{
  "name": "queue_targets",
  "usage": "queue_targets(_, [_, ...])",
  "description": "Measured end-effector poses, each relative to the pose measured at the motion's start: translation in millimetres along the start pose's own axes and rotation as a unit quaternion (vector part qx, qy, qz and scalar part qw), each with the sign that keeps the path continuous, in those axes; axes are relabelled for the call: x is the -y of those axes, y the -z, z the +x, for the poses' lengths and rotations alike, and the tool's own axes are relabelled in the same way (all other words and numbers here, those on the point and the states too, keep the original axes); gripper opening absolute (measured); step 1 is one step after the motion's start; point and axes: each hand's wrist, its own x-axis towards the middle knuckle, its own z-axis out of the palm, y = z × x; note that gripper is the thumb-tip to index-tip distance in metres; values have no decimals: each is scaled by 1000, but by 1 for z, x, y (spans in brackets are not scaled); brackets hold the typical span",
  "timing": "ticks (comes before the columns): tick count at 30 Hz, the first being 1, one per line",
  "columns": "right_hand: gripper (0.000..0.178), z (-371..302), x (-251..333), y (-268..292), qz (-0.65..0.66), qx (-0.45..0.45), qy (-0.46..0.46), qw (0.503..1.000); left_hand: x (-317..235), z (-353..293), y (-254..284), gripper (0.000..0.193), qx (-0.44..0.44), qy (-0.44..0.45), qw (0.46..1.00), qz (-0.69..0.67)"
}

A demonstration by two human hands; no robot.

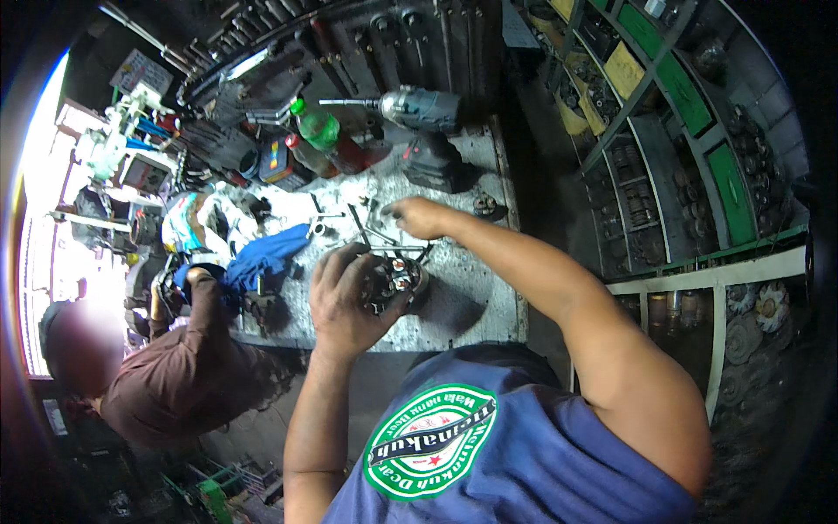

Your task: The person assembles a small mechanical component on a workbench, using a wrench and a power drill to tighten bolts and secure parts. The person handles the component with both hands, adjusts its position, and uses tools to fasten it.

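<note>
My left hand [342, 295] wraps round the side of a round metal machine part [401, 276] on the workbench, thumb along its near edge. Copper-coloured and shiny pieces show in the part's open top; its far left side is hidden under my fingers. Over the bench beyond it, my right hand [421, 217] reaches in from the right. Its index finger stretches out to the left, and I see nothing held. Close by its fingertips lie small loose hardware and several metal hand tools, among them a T-shaped wrench [326, 214] and a thin bar [397, 248].
Behind my right hand stand a cordless impact driver [422, 109] on its battery and a green bottle [316, 125]. A blue cloth [266, 258] lies on the bench [478, 306]. A person in a brown sleeve [188, 367] works at the left. Parts shelves [646, 166] line the right.
</note>
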Motion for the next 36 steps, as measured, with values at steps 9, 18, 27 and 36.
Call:
queue_targets(9, [32,-173,1,-1,-224,-110,-166,954,4,-3,-3,55,-3,14,1000,-9])
queue_targets(18, [47,-174,120,55,53,-263,1,963,4,-4,-1,61,6,17,1000,-23])
queue_targets(27, [42,-149,190,85,9,-188,101,977,7,-7,1,80,-4,23,998,-58])
queue_targets(36, [38,-147,187,97,-15,-137,83,987,12,-10,-3,63,-29,-11,997,-66])
